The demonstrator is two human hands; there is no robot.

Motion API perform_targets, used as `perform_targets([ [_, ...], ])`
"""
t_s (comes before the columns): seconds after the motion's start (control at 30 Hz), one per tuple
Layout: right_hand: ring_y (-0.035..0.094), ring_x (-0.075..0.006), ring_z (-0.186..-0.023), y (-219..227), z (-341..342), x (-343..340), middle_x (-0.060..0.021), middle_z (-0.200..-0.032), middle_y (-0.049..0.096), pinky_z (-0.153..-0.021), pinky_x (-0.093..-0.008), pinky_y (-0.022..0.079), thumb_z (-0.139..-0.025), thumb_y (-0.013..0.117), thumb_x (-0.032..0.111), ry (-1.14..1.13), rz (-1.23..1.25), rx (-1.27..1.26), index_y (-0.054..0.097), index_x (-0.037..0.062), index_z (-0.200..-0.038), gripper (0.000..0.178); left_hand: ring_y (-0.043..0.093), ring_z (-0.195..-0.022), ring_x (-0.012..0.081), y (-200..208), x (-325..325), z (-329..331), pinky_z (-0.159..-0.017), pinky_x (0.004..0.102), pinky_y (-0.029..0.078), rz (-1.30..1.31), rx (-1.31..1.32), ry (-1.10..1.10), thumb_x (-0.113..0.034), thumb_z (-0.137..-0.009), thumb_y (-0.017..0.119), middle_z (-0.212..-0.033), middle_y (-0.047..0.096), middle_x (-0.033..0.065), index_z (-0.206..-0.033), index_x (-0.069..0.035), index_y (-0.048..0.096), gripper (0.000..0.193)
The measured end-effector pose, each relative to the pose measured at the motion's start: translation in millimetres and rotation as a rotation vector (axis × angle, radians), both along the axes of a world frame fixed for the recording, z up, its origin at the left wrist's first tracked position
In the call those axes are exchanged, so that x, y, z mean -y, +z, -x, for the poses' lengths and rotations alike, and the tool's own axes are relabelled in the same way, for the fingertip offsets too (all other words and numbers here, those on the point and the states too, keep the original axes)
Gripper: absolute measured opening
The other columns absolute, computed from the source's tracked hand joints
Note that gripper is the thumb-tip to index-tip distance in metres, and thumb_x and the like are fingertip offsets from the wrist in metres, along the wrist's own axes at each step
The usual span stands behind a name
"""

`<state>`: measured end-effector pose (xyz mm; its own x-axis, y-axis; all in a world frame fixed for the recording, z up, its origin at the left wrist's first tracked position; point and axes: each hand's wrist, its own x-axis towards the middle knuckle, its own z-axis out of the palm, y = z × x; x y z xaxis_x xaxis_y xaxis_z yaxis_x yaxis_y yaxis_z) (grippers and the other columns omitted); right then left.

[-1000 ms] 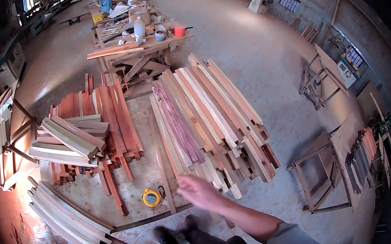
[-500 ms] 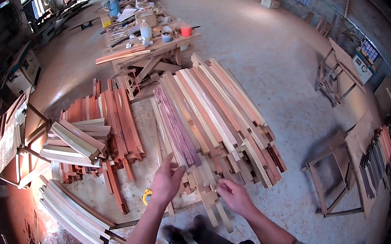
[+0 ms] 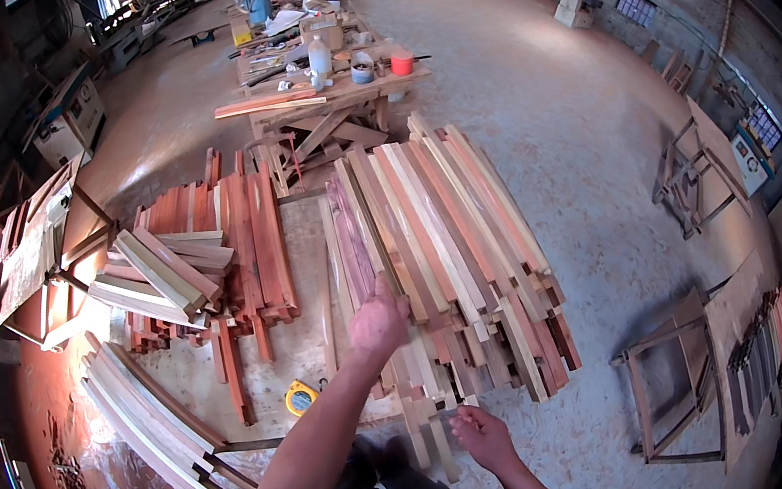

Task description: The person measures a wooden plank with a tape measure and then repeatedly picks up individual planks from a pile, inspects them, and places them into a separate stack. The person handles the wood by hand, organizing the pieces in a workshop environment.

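A pile of long wooden strips [image 3: 455, 235] lies in front of me, in cream, pink and brown. Along its left side run purplish strips [image 3: 349, 231], their near ends covered by my left hand [image 3: 381, 325]. That hand is closed around the near end of a strip there, with the index finger lying forward along the wood; the exact grip is partly hidden. My right hand [image 3: 482, 436] is beside the near ends of strips [image 3: 431, 441] jutting toward me. Its fingers are curled together in a pinch; what is in them, if anything, is too small to make out.
A yellow tape measure [image 3: 301, 398] lies on the tabletop [image 3: 276, 388]. Reddish strips [image 3: 260, 244] and a crosswise stack of pale strips [image 3: 158, 274] are to the left. Beyond stands a cluttered workbench [image 3: 290, 108]. Wooden frames [image 3: 676, 394] stand on the right.
My left hand has moved forward and right onto the purplish strips. My right hand has drawn slightly back toward me. The whole view has shifted a little.
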<state>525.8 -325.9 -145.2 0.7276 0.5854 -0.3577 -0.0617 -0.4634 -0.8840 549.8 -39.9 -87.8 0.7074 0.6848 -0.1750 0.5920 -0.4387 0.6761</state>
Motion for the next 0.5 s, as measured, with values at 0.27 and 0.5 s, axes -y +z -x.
perform_targets([
  [0.27, 0.065, -0.0144, -0.079, 13.0, -13.8, -9.1, -0.0098, -0.096, 0.069, -0.069, -0.0282, 0.054, -0.096, 0.057, 0.011, -0.113, -0.11, -0.061, 0.059, -0.0034, -0.115, 0.024, 0.063, -0.074, 0.0142, -8.5, -38.1, 64.3, -0.067, 0.0295, 0.052, 1.143, 0.586, 0.146, -0.006, -0.088, 0.056, -0.085, 0.061, 0.004, -0.125, -0.001, 0.053, 0.038],
  [0.5, 0.064, -0.0151, -0.074, 33.0, -17.8, -42.2, -0.0091, -0.09, 0.068, -0.065, -0.0301, 0.055, -0.095, 0.055, 0.01, -0.14, -0.121, -0.084, 0.061, -0.0006, -0.111, 0.02, 0.059, -0.083, 0.0124, 9.2, -53.7, 158.7, -0.072, 0.0268, 0.05, 0.977, 0.739, 0.151, -0.007, -0.091, 0.056, -0.099, 0.063, 0.0031, -0.137, -0.008, 0.048, 0.047],
])
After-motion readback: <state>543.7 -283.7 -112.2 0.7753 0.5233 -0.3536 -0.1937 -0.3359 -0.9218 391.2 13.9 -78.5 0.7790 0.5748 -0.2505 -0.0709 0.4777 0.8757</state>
